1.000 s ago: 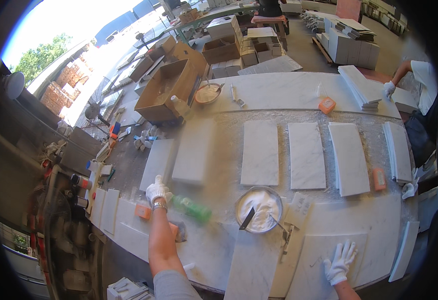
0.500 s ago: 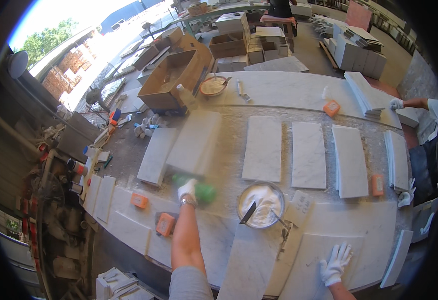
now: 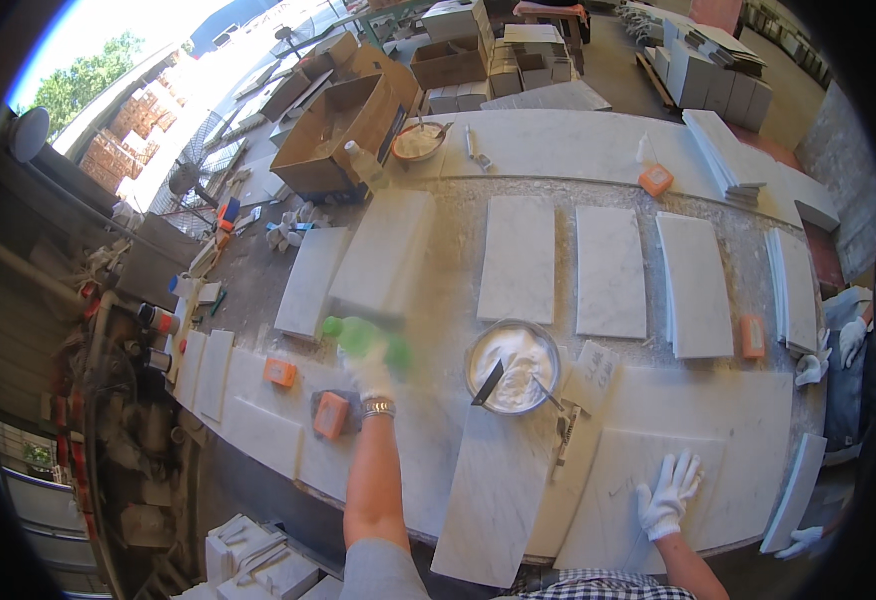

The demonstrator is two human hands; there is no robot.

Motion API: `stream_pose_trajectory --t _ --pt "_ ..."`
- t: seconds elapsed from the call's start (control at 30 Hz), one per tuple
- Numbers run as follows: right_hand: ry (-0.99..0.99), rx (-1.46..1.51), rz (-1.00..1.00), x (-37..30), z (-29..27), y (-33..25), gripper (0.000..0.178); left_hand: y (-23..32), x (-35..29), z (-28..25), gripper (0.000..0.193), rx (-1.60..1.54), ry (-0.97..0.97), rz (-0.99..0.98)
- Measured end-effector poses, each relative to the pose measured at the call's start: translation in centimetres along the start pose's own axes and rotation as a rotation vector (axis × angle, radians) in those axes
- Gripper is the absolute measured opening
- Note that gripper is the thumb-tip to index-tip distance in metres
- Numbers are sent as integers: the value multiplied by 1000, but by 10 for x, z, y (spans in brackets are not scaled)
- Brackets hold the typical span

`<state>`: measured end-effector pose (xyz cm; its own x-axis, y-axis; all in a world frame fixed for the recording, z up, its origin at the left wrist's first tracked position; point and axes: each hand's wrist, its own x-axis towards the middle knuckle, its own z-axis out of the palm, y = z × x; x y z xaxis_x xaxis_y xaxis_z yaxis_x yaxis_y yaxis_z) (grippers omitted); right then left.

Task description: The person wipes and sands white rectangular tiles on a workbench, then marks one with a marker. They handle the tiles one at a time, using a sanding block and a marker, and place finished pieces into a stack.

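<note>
My left hand (image 3: 368, 377), white-gloved with a metal watch band at the wrist, grips a green plastic bottle (image 3: 366, 339). Motion smears both the bottle and the fingers. Just beyond the bottle lie pale marble tiles (image 3: 383, 250). Spread flat with fingers apart, my gloved right hand (image 3: 670, 497) rests on a marble tile (image 3: 598, 500) at the lower right. Between my hands, nearer the middle, a round bowl (image 3: 526, 411) holds white paste (image 3: 511, 362) with a dark-bladed spatula (image 3: 489, 383) standing in it.
Orange blocks (image 3: 331, 414) sit near my left forearm. More marble tiles (image 3: 611, 272) stand in a row across the bench. A cardboard box (image 3: 333, 140) and a second bowl (image 3: 417, 144) are at the far left. Another person's gloved hand (image 3: 851, 342) shows at the right edge.
The view has tilted slightly downward. My left hand and the green bottle have shifted, and the bottle now points more to the left. My right hand stays flat on its tile.
</note>
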<state>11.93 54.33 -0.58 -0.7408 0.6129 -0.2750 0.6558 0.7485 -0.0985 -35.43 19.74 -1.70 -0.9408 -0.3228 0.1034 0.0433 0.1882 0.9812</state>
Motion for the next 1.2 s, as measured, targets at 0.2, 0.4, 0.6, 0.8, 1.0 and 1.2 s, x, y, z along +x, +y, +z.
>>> stream_pose_trajectory --t 0.2,0.4,0.6,0.8,1.0,1.2 --pt "54 34 -6 0 6 3 87 -6 -8 24 61 225 61 -37" --pt "39 36 0 0 2 1 86 -3 -1 6 72 134 -116 -54" --pt "28 73 4 0 -2 -1 88 26 -23 4 75 109 -74 -133" --pt "27 108 6 0 -1 0 86 71 -79 1 67 228 65 -51" --pt "116 110 -45 0 10 5 86 99 -46 -19 57 287 90 261" --pt "101 113 -18 -1 11 6 85 112 59 -38 47 645 -25 358"
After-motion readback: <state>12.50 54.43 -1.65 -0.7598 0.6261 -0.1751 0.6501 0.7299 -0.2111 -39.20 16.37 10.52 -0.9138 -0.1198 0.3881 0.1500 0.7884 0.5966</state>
